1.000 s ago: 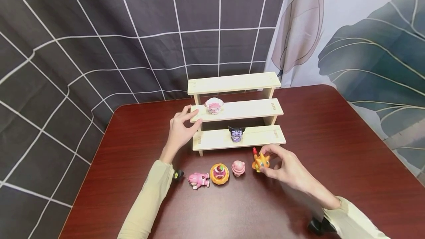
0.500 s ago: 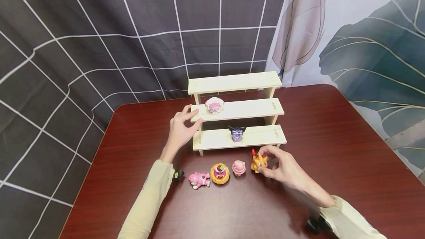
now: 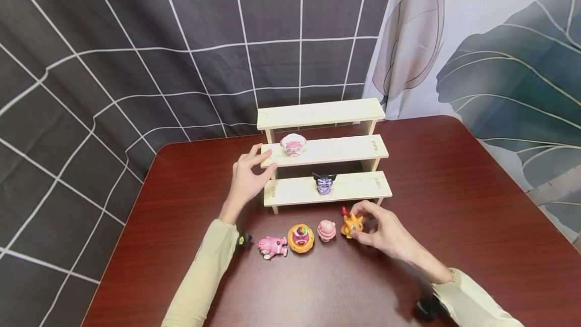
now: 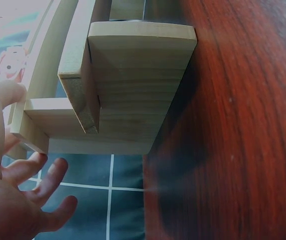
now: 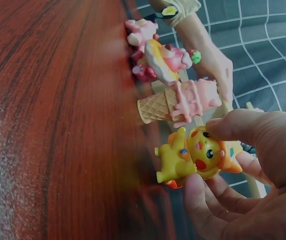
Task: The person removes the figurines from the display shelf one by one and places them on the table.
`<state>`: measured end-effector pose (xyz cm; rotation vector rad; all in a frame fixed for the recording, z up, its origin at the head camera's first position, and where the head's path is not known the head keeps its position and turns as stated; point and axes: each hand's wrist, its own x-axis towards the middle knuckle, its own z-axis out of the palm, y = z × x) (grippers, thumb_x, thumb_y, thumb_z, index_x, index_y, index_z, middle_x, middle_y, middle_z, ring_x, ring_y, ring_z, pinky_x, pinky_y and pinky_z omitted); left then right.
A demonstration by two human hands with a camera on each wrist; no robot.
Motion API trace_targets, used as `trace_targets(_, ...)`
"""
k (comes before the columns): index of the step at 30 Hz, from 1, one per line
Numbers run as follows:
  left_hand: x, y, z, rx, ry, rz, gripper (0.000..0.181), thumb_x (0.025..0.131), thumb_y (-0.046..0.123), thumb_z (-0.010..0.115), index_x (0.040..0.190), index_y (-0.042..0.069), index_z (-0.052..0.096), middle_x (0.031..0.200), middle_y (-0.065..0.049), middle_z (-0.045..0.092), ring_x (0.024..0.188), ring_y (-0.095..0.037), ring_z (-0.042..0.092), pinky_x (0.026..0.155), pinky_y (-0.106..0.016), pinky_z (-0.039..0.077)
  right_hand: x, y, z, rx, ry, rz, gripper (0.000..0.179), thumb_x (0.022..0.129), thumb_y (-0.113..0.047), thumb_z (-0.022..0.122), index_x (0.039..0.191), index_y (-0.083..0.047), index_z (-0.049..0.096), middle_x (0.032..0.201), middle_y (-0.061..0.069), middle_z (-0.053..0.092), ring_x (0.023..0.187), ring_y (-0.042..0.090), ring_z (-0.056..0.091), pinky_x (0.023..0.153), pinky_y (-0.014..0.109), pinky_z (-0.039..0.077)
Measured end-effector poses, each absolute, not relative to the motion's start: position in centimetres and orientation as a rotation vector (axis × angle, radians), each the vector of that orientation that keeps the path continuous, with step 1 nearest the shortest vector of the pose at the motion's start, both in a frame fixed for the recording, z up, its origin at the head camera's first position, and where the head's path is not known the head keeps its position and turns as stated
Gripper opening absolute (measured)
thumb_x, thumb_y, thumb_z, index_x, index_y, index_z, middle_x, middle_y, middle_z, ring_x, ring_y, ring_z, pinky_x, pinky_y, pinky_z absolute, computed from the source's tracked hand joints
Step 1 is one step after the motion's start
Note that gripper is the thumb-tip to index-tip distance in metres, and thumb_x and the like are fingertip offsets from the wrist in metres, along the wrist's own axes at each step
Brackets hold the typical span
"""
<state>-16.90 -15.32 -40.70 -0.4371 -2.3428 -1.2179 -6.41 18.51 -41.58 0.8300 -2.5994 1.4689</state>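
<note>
"yellow body, orange hood: that's the little figure (image 5: 199, 154), and the right grip (image 3: 386, 228) has it!"

"held how?"

"pinched between thumb and fingers, upright, face to the wrist camera. it's on the near side of the wooden rack (image 3: 320, 113), by the right end of the bottom shelf (image 3: 354, 184)."

"feet down on the worktop (image 3: 190, 180)?"

"very close to it, but touching or not, i can't tell. what's its neighbour?"

"the pink ice-cream cone toy (image 3: 326, 230), standing upright just to its left. then comes the round tart toy (image 3: 301, 238), orange-rimmed with a strawberry on top, and at the far left the pink figure (image 3: 272, 247), lying down, feet towards the tart!"

"a neat row, that. over to the left grip (image 3: 247, 173)!"

"it's on the rack, holding the left end of the middle shelf (image 3: 340, 149), thumb at the front edge, fingers over and behind."

"anyone up there with it?"

"yes! a white-and-pink toy (image 3: 293, 145) sits on that same shelf, near the fingertips, and a black-and-purple toy (image 3: 324, 184) sits around the middle of the bottom one."

"and the backdrop?"

"a dark curtain (image 3: 190, 14) with a white grid, hanging behind the rack."
</note>
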Motion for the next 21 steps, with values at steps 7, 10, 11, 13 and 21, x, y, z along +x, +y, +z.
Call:
trace_targets(7, -16.87, -15.29, -40.65, -0.431, -2.347, -1.223, 0.038, 0.086, 0.021, 0.080, 0.121, 0.010, 0.074, 0.138, -0.014, 0.059, 0.108, -0.037, 0.059, 0.089, -0.055, 0.039, -6.48, 18.37, -41.88, 0.832, -2.593, 1.461, 0.040, 0.071, 0.010, 0.081, 0.101, -0.007, 0.061, 0.088, -0.004, 0.061, 0.076, 0.010, 0.063, 0.054, 0.030, 0.052)
trace_targets(10, -16.81, -15.29, -40.66, -0.431, -2.347, -1.223, 0.038, 0.085, 0.021, 0.080, 0.121, 0.010, 0.074, 0.138, -0.014, 0.059, 0.109, -0.037, 0.059, 0.089, -0.055, 0.038, -6.46, 18.31, -41.97, 0.844, -2.585, 1.458, 0.041, 0.071, 0.011, 0.081, 0.101, -0.008, 0.060, 0.087, -0.004, 0.061, 0.075, 0.010, 0.063, 0.053, 0.030, 0.052)
trace_targets(11, -16.80, -15.29, -40.67, -0.432, -2.347, -1.224, 0.038, 0.085, 0.021, 0.080, 0.121, 0.009, 0.074, 0.138, -0.014, 0.059, 0.109, -0.037, 0.059, 0.089, -0.055, 0.038, -6.45, 18.30, -42.01, 0.846, -2.583, 1.457, 0.041, 0.071, 0.011, 0.081, 0.100, -0.008, 0.060, 0.086, -0.004, 0.061, 0.075, 0.010, 0.062, 0.053, 0.030, 0.052)
trace_targets(13, -16.76, -15.27, -40.62, -0.432, -2.347, -1.224, 0.038, 0.085, 0.021, 0.080, 0.121, 0.009, 0.074, 0.138, -0.014, 0.059, 0.109, -0.038, 0.059, 0.089, -0.056, 0.038, -6.44, 18.30, -42.10, 0.854, -2.582, 1.456, 0.041, 0.071, 0.011, 0.081, 0.100, -0.009, 0.060, 0.086, -0.004, 0.061, 0.074, 0.010, 0.062, 0.053, 0.029, 0.051)
trace_targets(21, -16.85, -15.25, -40.58, -0.434, -2.344, -1.222, 0.038, 0.085, 0.021, 0.080, 0.121, 0.009, 0.074, 0.138, -0.014, 0.059, 0.108, -0.037, 0.059, 0.088, -0.055, 0.039, -6.43, 18.31, -42.09, 0.866, -2.598, 1.412, 0.042, 0.069, 0.011, 0.082, 0.099, -0.010, 0.060, 0.084, -0.006, 0.059, 0.068, 0.015, 0.061, 0.052, 0.028, 0.050)
